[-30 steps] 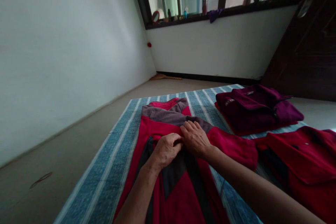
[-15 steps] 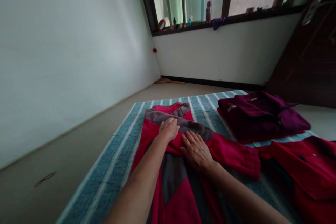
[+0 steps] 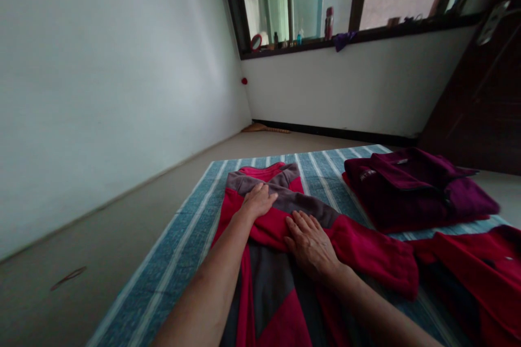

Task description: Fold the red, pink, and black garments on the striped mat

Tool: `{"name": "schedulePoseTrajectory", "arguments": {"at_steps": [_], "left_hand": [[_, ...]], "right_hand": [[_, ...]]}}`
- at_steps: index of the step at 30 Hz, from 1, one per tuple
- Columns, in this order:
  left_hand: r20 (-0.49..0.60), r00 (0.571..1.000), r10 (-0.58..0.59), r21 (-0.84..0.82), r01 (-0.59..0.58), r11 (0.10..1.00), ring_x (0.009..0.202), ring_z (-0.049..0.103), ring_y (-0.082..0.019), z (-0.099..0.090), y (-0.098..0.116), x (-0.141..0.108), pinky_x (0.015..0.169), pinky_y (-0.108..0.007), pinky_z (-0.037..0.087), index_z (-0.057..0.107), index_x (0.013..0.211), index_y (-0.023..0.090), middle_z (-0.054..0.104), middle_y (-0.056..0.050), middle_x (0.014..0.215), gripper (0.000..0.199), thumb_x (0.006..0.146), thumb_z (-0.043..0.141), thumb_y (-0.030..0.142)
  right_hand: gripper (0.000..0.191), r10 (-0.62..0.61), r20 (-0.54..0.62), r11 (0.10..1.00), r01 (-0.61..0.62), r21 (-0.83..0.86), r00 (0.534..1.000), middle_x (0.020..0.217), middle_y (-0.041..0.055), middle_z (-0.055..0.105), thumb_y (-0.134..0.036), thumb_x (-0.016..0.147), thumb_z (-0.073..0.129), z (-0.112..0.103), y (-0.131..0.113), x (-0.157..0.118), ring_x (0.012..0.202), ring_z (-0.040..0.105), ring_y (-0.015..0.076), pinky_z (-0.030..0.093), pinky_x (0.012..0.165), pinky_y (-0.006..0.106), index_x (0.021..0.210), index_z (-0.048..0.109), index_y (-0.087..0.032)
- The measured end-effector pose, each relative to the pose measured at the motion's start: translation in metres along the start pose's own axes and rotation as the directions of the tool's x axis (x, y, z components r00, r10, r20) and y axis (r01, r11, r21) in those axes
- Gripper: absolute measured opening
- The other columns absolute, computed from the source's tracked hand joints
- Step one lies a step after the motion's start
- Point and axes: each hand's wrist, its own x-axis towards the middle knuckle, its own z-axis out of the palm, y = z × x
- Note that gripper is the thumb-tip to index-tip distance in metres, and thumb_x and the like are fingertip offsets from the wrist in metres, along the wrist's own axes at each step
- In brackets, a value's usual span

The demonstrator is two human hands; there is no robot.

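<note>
A red and grey jacket [image 3: 272, 268] lies lengthwise before me, its collar at the far end. One sleeve [image 3: 366, 244] crosses the body and reaches out to the right. My left hand [image 3: 259, 200] rests palm down on the sleeve's grey upper part near the collar, fingers extended and partly foreshortened. Lower and to the right, my right hand [image 3: 310, 242] lies flat on the red part of the same sleeve, fingers stretched out. Neither hand grips the cloth.
Blue striped cloth [image 3: 179, 236] covers the surface under the jacket. At the right, a folded purple garment [image 3: 411, 190] lies on something red, with another red garment [image 3: 480, 276] nearer me. A white wall [image 3: 122, 65] stands left; a dark door [image 3: 476, 97] is at the right.
My left hand has shifted slightly up and left along the sleeve, and its thumb stands further out. My right hand stays flat on the sleeve. The view has tilted a little.
</note>
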Motion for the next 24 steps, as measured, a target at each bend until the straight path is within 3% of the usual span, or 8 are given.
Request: {"name": "schedulePoseTrajectory", "arguments": {"at_steps": [4,9,12,15,19,24], "left_hand": [[0.01,0.998,-0.067,0.0,0.067,0.998,0.143,0.018,-0.029,0.019,0.003,-0.005,0.112,-0.048,0.024,0.027,0.145,0.006,0.021,-0.019,0.154,0.069,0.093,0.028,0.051],[-0.018,0.998,-0.068,0.005,0.068,0.998,0.144,0.016,-0.027,0.019,0.006,-0.006,0.112,-0.045,0.023,0.028,0.145,0.01,0.019,-0.016,0.156,0.066,0.093,0.03,0.051],[-0.093,0.995,-0.044,0.039,0.047,0.998,0.144,0.016,-0.026,0.012,0.007,-0.01,0.113,-0.043,0.021,0.033,0.143,0.012,0.02,-0.015,0.156,0.06,0.094,0.032,0.046],[-0.075,0.997,-0.007,0.044,0.011,0.999,0.143,0.018,-0.025,0.013,0.01,-0.014,0.114,-0.043,0.022,0.033,0.143,0.01,0.022,-0.014,0.155,0.059,0.095,0.03,0.045],[-0.004,1.0,-0.019,0.018,0.019,1.0,0.144,0.015,-0.026,0.024,0.012,-0.016,0.113,-0.047,0.02,0.029,0.145,0.009,0.02,-0.015,0.155,0.068,0.094,0.023,0.054],[0.004,1.0,-0.025,0.023,0.025,0.999,0.144,0.014,-0.026,0.028,0.012,-0.014,0.112,-0.049,0.022,0.026,0.147,0.012,0.017,-0.014,0.156,0.07,0.093,0.018,0.057]], "right_hand": [[0.041,-0.005,-0.013,1.0,0.005,-0.009,1.0,0.136,0.0156,0.052,-0.031,0.091,0.049,-0.01,0.0,-0.003,0.127,0.046,0.0291,0.035,0.105,0.045,0.128,0.055,-0.014],[0.032,0.112,-0.043,0.989,-0.115,-0.089,0.993,0.129,0.0146,0.057,-0.031,0.092,0.047,-0.052,0.029,-0.014,0.121,0.05,0.0284,0.035,0.103,0.042,0.117,0.06,-0.014],[0.022,0.237,0.118,0.963,-0.217,-0.162,0.964,0.102,0.0101,0.066,-0.027,0.093,0.044,-0.079,0.057,-0.024,0.099,0.06,0.0246,0.041,0.092,0.037,0.098,0.063,-0.016],[0.024,0.349,0.258,0.928,-0.295,-0.226,0.901,0.092,0.0085,0.065,-0.013,0.092,0.037,-0.096,0.079,-0.035,0.09,0.062,0.0211,0.042,0.08,0.03,0.093,0.061,-0.016],[0.037,0.396,0.379,0.917,-0.339,-0.21,0.836,0.1,0.0094,0.064,-0.001,0.084,0.033,-0.098,0.093,-0.048,0.09,0.064,0.0192,0.039,0.071,0.027,0.107,0.058,-0.015],[0.038,0.418,0.37,0.902,-0.33,-0.279,0.83,0.102,0.0123,0.064,-0.004,0.086,0.033,-0.087,0.098,-0.058,0.094,0.064,0.0242,0.04,0.073,0.032,0.112,0.057,-0.015]]}}
